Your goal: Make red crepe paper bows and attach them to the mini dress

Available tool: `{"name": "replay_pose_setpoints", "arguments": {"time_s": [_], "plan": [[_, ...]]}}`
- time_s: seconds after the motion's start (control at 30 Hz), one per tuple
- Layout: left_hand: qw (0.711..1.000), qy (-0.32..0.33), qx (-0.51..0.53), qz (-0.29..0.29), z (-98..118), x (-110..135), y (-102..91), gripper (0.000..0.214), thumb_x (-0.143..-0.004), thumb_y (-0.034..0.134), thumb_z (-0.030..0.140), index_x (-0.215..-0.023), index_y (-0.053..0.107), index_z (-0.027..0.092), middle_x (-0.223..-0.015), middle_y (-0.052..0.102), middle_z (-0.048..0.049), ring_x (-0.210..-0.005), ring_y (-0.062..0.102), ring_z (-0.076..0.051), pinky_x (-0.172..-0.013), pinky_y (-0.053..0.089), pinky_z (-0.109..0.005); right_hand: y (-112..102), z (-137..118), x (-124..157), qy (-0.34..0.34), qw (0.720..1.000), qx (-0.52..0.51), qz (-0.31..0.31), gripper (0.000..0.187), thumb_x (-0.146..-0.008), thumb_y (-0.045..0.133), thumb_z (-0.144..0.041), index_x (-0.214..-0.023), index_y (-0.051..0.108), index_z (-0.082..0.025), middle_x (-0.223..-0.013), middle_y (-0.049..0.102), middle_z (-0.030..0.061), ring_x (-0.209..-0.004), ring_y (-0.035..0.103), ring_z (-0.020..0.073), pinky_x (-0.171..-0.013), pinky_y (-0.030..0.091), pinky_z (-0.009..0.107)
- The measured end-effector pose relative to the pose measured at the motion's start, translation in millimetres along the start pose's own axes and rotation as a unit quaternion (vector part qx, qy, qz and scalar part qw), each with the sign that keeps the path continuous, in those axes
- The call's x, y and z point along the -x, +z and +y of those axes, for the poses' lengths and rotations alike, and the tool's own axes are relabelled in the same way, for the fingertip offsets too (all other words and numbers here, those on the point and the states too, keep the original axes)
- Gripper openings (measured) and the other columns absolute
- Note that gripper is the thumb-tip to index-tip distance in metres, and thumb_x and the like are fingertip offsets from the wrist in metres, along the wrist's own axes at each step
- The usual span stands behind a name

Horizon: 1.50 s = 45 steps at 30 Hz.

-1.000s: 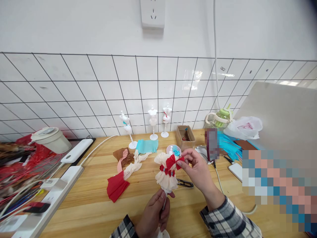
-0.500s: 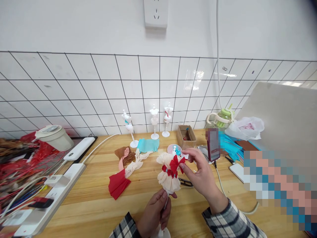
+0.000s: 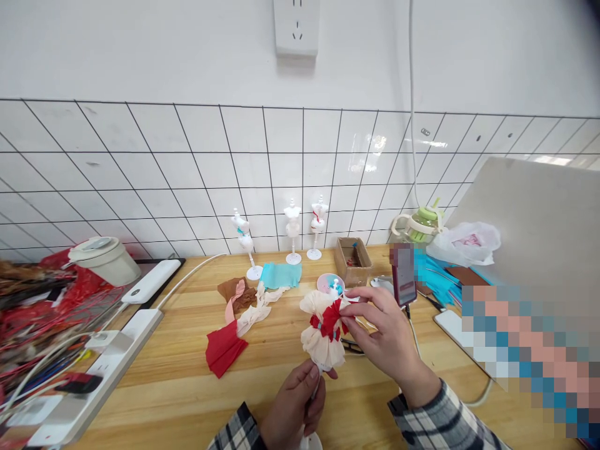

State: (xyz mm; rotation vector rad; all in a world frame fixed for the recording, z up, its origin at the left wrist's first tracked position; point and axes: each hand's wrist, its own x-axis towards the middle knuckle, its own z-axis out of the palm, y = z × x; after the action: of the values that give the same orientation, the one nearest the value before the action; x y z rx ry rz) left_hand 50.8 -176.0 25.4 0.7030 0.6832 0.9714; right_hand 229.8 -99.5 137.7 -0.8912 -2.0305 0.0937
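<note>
My left hand is closed around the white stand of a small dress form, whose base shows below my fingers. Cream crepe paper flares from the form in two ruffles, top and bottom. Across its middle sits red crepe paper, gathered into a bow shape. My right hand pinches the right edge of that red paper between thumb and fingers. On the table to the left lie a red paper piece, cream strips, a brown piece and a turquoise piece.
Three bare dress forms stand by the tiled wall. A small cardboard box and a pink dish sit behind my hands, scissors beside them. A phone stands at right, a power strip lies left.
My right hand has turned, its fingers shifting onto the red paper's right edge. The dress form has moved slightly right in my left hand's hold.
</note>
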Motion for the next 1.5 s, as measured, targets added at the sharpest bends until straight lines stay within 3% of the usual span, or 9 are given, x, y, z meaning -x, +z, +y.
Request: {"name": "replay_pose_setpoints", "arguments": {"time_s": [0.2, 0.4, 0.53, 0.67, 0.77, 1.07, 1.27, 1.37, 1.5], "plan": [[1.0, -0.007, -0.012, -0.007, 3, 1, 2.8, 0.038, -0.083, 0.054, 0.051, -0.095, 0.055, 0.015, -0.043, 0.034, 0.0107, -0.029, 0.011, -0.004, -0.027, 0.014, -0.017, -3, 0, -5, 0.037, 0.997, -0.003, -0.063, 0.029, -0.08, 0.061, -0.021, -0.109, 0.057, -0.024, -0.108, 0.062, 0.0058, -0.099, 0.055, 0.0223, -0.085, 0.045, 0.038], [0.998, -0.005, -0.051, -0.026, -1, 2, -3.5, 0.04, -0.083, 0.053, 0.053, -0.094, 0.057, 0.014, -0.043, 0.035, 0.0103, -0.029, 0.013, -0.003, -0.028, 0.014, -0.017, -15, 0, -11, 0.091, 0.987, -0.057, -0.121, 0.013, -0.078, 0.06, -0.018, -0.088, 0.053, -0.022, -0.085, 0.058, 0.0015, -0.073, 0.053, 0.0153, -0.063, 0.046, 0.028], [0.998, 0.005, -0.062, -0.026, -4, 2, -6.6, 0.04, -0.083, 0.053, 0.052, -0.092, 0.058, 0.014, -0.043, 0.035, 0.0099, -0.03, 0.016, -0.003, -0.028, 0.015, -0.016, -16, 0, -4, 0.011, 0.998, -0.038, -0.055, 0.018, -0.08, 0.06, -0.015, -0.096, 0.054, -0.022, -0.091, 0.054, 0.0036, -0.08, 0.052, 0.0168, -0.068, 0.045, 0.029], [0.999, -0.007, -0.027, -0.033, -6, 1, -5.3, 0.038, -0.083, 0.054, 0.051, -0.094, 0.058, 0.014, -0.042, 0.035, 0.0102, -0.028, 0.014, -0.003, -0.026, 0.013, -0.016, -11, 2, 7, -0.089, 0.995, 0.016, -0.041, 0.023, -0.083, 0.055, -0.008, -0.096, 0.063, -0.026, -0.088, 0.054, 0.0032, -0.082, 0.051, 0.0171, -0.071, 0.042, 0.031], [0.999, -0.002, -0.017, -0.035, -7, 1, -4.7, 0.038, -0.083, 0.055, 0.05, -0.093, 0.059, 0.014, -0.042, 0.034, 0.0104, -0.028, 0.013, -0.003, -0.026, 0.012, -0.016, -10, 4, 8, -0.098, 0.994, 0.027, -0.032, 0.027, -0.084, 0.055, -0.008, -0.103, 0.064, -0.025, -0.091, 0.057, 0.0044, -0.083, 0.052, 0.0177, -0.073, 0.043, 0.033], [0.999, -0.023, -0.031, -0.037, -4, 3, -4.7, 0.039, -0.084, 0.053, 0.051, -0.093, 0.059, 0.014, -0.043, 0.035, 0.0097, -0.03, 0.015, -0.003, -0.027, 0.013, -0.015, -25, 4, -4, -0.086, 0.988, -0.021, -0.123, 0.034, -0.083, 0.048, -0.015, -0.111, 0.063, -0.027, -0.124, 0.052, 0.0073, -0.113, 0.05, 0.0264, -0.091, 0.04, 0.046], [0.999, -0.015, -0.024, -0.03, -5, 2, -4.8, 0.04, -0.082, 0.054, 0.053, -0.092, 0.058, 0.014, -0.043, 0.035, 0.0101, -0.028, 0.014, -0.002, -0.027, 0.012, -0.016, -17, 4, 8, -0.02, 0.995, -0.092, -0.017, 0.04, -0.081, 0.059, -0.024, -0.12, 0.051, -0.025, -0.118, 0.055, 0.01, -0.111, 0.051, 0.0267, -0.091, 0.043, 0.045], [0.999, -0.014, -0.023, -0.029, -4, 1, -5.4, 0.038, -0.084, 0.052, 0.052, -0.092, 0.057, 0.015, -0.043, 0.034, 0.0102, -0.029, 0.013, -0.003, -0.027, 0.012, -0.016, -12, 4, 14, 0.02, 0.994, -0.103, 0.044, 0.029, -0.082, 0.055, -0.026, -0.11, 0.054, -0.022, -0.112, 0.053, 0.0107, -0.107, 0.052, 0.0274, -0.09, 0.043, 0.046], [0.997, -0.019, -0.045, -0.058, -6, 2, -5.4, 0.038, -0.085, 0.051, 0.052, -0.091, 0.056, 0.015, -0.043, 0.036, 0.01, -0.028, 0.016, -0.003, -0.028, 0.013, -0.017, -10, 0, 15, 0.008, 0.999, -0.045, 0.013, 0.018, -0.081, 0.056, -0.023, -0.099, 0.06, -0.024, -0.11, 0.051, 0.0086, -0.103, 0.051, 0.0261, -0.087, 0.042, 0.044]]}}
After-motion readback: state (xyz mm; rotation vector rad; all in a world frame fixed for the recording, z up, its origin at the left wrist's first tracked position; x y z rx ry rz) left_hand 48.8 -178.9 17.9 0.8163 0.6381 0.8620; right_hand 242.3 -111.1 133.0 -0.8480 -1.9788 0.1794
